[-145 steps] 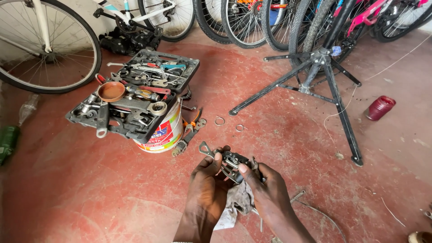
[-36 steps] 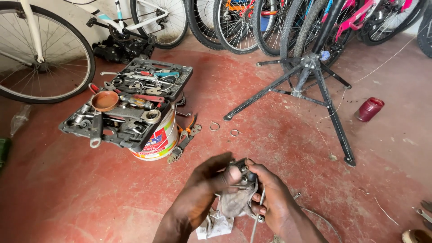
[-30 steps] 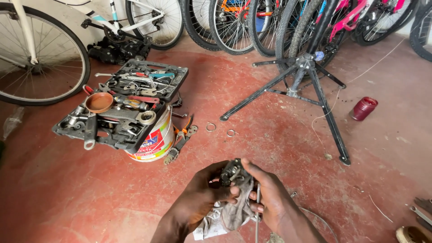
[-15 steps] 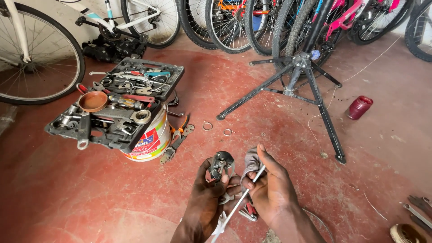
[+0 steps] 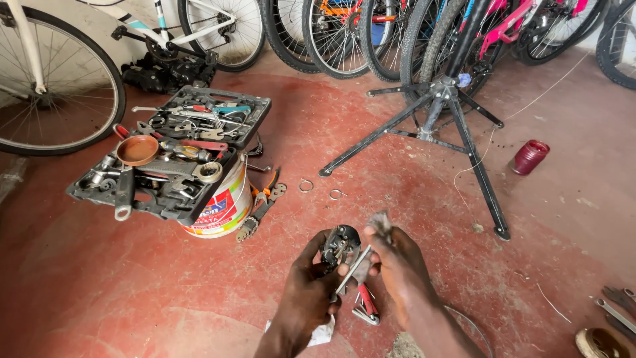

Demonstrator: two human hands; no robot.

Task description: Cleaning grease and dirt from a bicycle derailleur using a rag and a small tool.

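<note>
Left hand (image 5: 311,292) is wrapped around a small greasy metal bike part (image 5: 340,245), looks like a derailleur but it's hard to tell. Right hand (image 5: 397,265) pinches a dirty grey rag (image 5: 381,222) just beside it. Up and left of the hands, an open tool tray (image 5: 165,159) rests on a paint bucket (image 5: 222,209); a black repair stand (image 5: 444,109) is further out

Small metal bike part (image 5: 340,246) — dark grey, greasy, round body with bolts and pivots showing — held upright above the red floor, face toward the camera. Grey rag (image 5: 379,223) bunched just right of it, touching its upper edge — a thin silvery strip (image 5: 351,270) slants down beneath the part.
</note>
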